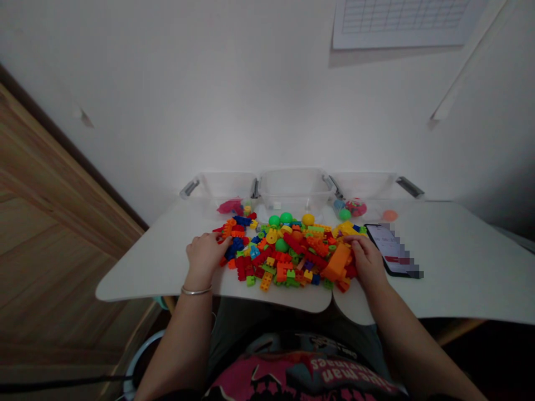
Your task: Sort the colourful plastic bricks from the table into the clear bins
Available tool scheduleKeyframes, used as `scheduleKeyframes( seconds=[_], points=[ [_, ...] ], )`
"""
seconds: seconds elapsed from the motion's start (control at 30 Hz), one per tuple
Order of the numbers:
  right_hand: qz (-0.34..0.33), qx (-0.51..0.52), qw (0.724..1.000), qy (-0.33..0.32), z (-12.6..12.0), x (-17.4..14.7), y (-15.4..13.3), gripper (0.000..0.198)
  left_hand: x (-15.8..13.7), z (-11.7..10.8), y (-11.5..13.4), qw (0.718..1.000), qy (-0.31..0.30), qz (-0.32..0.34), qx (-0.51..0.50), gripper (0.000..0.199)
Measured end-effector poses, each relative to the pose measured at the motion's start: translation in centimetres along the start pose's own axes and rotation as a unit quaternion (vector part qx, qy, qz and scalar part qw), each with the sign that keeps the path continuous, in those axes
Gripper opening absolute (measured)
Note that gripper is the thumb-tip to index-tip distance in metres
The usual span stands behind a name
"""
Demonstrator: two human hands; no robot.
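A heap of mixed toy building bricks [288, 271] in red, orange, yellow, green and blue lies on the white table. My left hand [205, 255] rests at its left edge, thumb and fingers apart, touching dark blue and red bricks. At the right edge is my right hand [368, 260], its fingers spread against the heap, right beside a large tilted orange block [337, 263]. Some fingertips of both hands are hidden among the bricks. Green balls [286, 217] and a yellow ball [308, 219] sit on the heap's far side.
Behind the heap stand a left clear bin [228, 182], a middle clear bin [292, 181] and a right clear bin [368, 182]. Pink and red things show in the outer bins. A phone [388, 248] lies right of my right hand. A seam divides the table [142, 262] near its front edge.
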State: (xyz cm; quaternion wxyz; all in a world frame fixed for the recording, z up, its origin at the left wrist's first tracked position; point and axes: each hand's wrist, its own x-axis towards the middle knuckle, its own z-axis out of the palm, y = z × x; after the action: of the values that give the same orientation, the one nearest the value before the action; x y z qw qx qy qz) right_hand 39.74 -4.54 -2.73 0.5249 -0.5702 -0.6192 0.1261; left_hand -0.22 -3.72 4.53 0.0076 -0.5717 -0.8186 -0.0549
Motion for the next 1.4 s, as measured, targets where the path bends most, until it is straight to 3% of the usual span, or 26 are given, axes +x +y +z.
scheduleKeyframes(
  seconds=[0.5, 0.73, 0.83, 1.0, 1.1, 1.2, 1.4],
  points=[
    [0.006, -0.006, 1.000, -0.002, 0.0, -0.1, 0.0, 0.030, 1.0, 0.7, 0.3, 0.997, 0.012, -0.016, -0.077, 0.050],
    [0.006, -0.002, 1.000, -0.002, 0.0, 0.0, 0.0, 0.030, 1.2, 1.3, -1.0, 0.985, 0.075, 0.003, -0.158, 0.045],
    [0.010, -0.004, 1.000, -0.002, 0.1, 0.0, 0.1, 0.030, 1.2, 1.8, -1.2, 0.952, 0.147, 0.057, -0.262, 0.040],
    [0.011, -0.003, 1.000, -0.003, 0.0, 0.0, 0.0, 0.030, 2.0, 2.0, -0.2, 0.845, 0.258, 0.063, -0.465, 0.042],
    [0.013, -0.004, 1.000, -0.002, 0.0, 0.0, 0.0, 0.030, 3.9, 1.0, 0.9, 0.819, 0.276, 0.064, -0.498, 0.043],
    [0.014, -0.006, 1.000, -0.004, 0.0, 0.0, 0.1, 0.030, 6.5, -0.6, 1.7, 0.834, 0.277, 0.046, -0.476, 0.046],
    [0.010, -0.004, 1.000, -0.001, 0.0, 0.0, 0.2, 0.029, 10.2, -3.7, 1.7, 0.915, 0.234, 0.006, -0.329, 0.041]
  ],
)
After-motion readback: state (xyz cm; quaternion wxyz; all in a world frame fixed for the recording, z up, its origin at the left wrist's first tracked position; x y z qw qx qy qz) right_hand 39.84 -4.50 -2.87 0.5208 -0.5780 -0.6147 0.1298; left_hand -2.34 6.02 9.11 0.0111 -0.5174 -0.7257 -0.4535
